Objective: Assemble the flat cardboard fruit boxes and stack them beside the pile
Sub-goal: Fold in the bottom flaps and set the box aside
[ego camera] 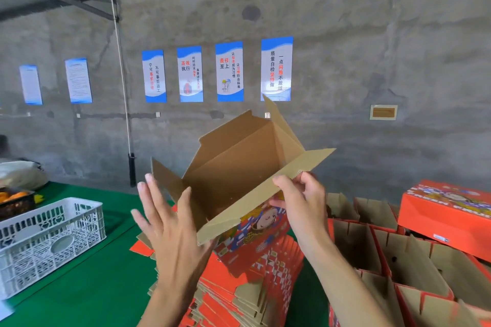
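Right hand [303, 195] pinches the half-formed box [239, 167] by one flap; left hand [170, 223] spread flat, seemingly bracing its end — single pinch, box could twist or drop onto flat pile [233, 295]

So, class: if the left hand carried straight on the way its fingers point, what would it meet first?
Probably the end flap of the half-folded box; the left hand already lies beside it, though depth is unclear.

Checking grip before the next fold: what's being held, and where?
The half-folded box: right hand pinches its near right flap edge; left hand, fingers straight, presses its left side.
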{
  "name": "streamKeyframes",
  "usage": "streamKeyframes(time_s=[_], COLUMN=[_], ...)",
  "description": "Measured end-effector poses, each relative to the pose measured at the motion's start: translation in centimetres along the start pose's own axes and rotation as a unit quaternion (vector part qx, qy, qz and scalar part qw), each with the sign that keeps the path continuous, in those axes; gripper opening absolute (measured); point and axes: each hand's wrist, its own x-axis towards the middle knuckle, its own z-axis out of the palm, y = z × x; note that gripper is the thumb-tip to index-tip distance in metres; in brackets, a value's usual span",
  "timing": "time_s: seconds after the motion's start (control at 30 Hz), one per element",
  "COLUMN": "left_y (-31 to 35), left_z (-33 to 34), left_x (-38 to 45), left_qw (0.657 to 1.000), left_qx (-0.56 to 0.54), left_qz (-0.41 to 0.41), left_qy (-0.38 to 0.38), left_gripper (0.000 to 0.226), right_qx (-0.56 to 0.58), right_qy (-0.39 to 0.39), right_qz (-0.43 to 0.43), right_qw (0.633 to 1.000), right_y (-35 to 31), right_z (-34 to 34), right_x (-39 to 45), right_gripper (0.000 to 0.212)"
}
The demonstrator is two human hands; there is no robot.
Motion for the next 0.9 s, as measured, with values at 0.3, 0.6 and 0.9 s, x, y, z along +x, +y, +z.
streamKeyframes(time_s=[0.3,0.6,0.9], left_y=[-3.5,-5.8,-6.7], left_z=[0.8,3.3,2.7], left_x=[3.7,3.9,5.3], left_qw=[0.974,0.985,0.981], left_qx=[-0.01,-0.008,-0.176], left_qz=[0.228,0.168,0.051], left_qy=[0.013,-0.043,-0.064], left_gripper=[0.046,0.049,0.094], right_qx=[-0.015,-0.267,-0.523], right_qy=[-0.006,0.035,-0.184], right_qz=[0.092,-0.285,-0.188], right_qw=[0.996,0.92,0.811], right_y=[1.0,0.7,2.0], right_z=[0.7,-0.4,-3.1], right_x=[0.0,-0.4,6.7], right_gripper=[0.027,0.051,0.089])
